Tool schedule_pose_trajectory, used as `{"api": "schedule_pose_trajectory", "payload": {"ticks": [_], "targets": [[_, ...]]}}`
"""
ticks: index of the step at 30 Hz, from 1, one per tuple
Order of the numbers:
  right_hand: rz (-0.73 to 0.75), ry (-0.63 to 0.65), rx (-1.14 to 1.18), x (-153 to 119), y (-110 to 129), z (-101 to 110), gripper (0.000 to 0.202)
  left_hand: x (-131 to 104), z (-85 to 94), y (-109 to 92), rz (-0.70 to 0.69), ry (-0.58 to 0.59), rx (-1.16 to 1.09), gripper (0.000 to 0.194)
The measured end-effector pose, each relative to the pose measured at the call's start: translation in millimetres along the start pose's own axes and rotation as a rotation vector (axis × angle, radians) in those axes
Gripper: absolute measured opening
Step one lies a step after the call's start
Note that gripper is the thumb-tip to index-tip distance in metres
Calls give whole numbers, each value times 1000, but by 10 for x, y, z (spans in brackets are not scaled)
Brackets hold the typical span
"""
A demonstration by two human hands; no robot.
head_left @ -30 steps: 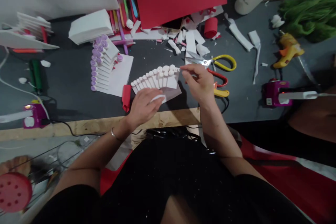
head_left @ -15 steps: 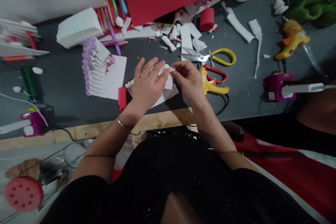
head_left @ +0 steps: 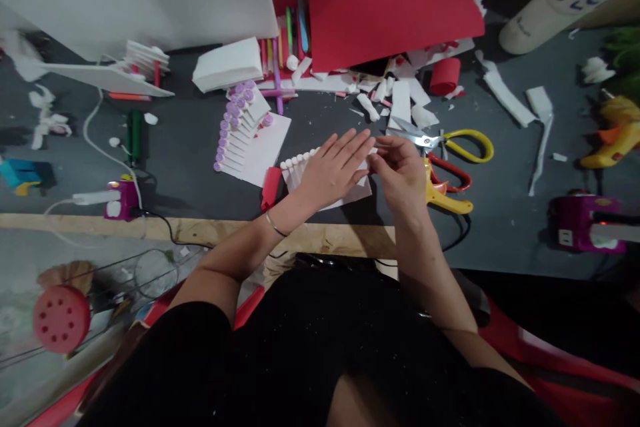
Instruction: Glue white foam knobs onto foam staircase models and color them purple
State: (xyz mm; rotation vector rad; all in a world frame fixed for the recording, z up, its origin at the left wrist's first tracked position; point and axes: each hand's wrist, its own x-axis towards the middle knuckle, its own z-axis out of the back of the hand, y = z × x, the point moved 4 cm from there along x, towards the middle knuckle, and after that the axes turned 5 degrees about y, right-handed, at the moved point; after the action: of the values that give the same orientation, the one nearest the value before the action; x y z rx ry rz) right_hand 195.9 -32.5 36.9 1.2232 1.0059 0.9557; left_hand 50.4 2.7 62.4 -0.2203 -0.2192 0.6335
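My left hand (head_left: 334, 172) lies flat with its fingers stretched out over a row of white paper pieces with rolled ends (head_left: 295, 167), covering most of it. Beneath the row is a white sheet (head_left: 356, 192). At the row's right end, the thumb and fingers of my right hand (head_left: 403, 170) are pinched together on a small white paper piece, largely hidden by the fingers. A red piece (head_left: 271, 188) lies just left of the row. Scissors with yellow and red handles (head_left: 467, 145) and a yellow glue gun (head_left: 447, 200) lie right of my right hand.
Purple-tipped white rolls (head_left: 235, 123) stand fanned on a white sheet to the left. Behind are a paper stack (head_left: 227, 63), a red sheet (head_left: 390, 13), paper scraps (head_left: 400, 103) and a red roll (head_left: 445, 76). A bottle (head_left: 530, 27) and purple plug adapters (head_left: 583, 223) are rightward.
The view has shifted left, so everything appears further right. My left hand's fingers have come closer together and lie flatter over the row. My right hand stays pinched at its right end.
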Motion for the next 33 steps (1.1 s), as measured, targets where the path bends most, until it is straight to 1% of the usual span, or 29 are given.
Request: {"api": "schedule_pose_trajectory", "payload": {"ticks": [2, 3, 6, 9, 12, 14, 17, 19, 21, 22, 23, 24, 25, 27, 28, 30, 31, 32, 33], "targets": [[7, -10, -21, 13, 0, 21, 35, 12, 28, -22, 17, 13, -1, 56], [6, -8, -31, 24, -3, 35, 36, 7, 59, -32, 26, -2, -4, 55], [1, -35, -17, 71, -6, 99, 37, -43, 161, -56, 29, -94, -28, 46], [-12, -55, -22, 117, 8, 140, 37, -111, 182, -52, 16, -164, -80, 40], [-33, 2, -62, 134, 12, 135, 40, -169, 164, -30, 13, -209, -111, 34], [-56, 38, -94, 134, -6, 154, 42, -210, 186, -4, 21, -235, -118, 39], [-78, 95, -189, 156, 16, 263, 42, -284, 259, 90, 92, -261, -134, 40], [-31, 137, -339, 207, 156, 369, 39, -344, 279, 182, 180, -260, -151, 39], [81, 155, -528, 299, 426, 433, 35, -406, 238, 247, 240, -224, -192, 42], [146, 163, -608, 363, 591, 418, 33, -437, 199, 260, 255, -200, -217, 44], [218, 185, -664, 440, 762, 355, 32, -467, 154, 262, 267, -176, -244, 46], [283, 209, -700, 529, 924, 244, 28, -497, 109, 257, 284, -161, -270, 46], [337, 257, -744, 630, 1058, 76, 27, -526, 70, 244, 300, -157, -291, 46], [417, 409, -868, 848, 1212, -399, 30, -573, 12, 207, 327, -171, -322, 44], [432, 470, -968, 960, 1222, -667, 31, -590, -7, 185, 331, -183, -328, 43], [393, 587, -1182, 1171, 1118, -1190, 35, -614, -32, 141, 321, -199, -325, 41], [385, 620, -1212, 1260, 1047, -1417, 37, -625, -39, 123, 312, -206, -315, 41], [371, 640, -1239, 1337, 965, -1608, 38, -638, -42, 110, 307, -212, -303, 40], [350, 646, -1295, 1404, 877, -1753, 40, -654, -42, 102, 307, -219, -292, 39]]}}
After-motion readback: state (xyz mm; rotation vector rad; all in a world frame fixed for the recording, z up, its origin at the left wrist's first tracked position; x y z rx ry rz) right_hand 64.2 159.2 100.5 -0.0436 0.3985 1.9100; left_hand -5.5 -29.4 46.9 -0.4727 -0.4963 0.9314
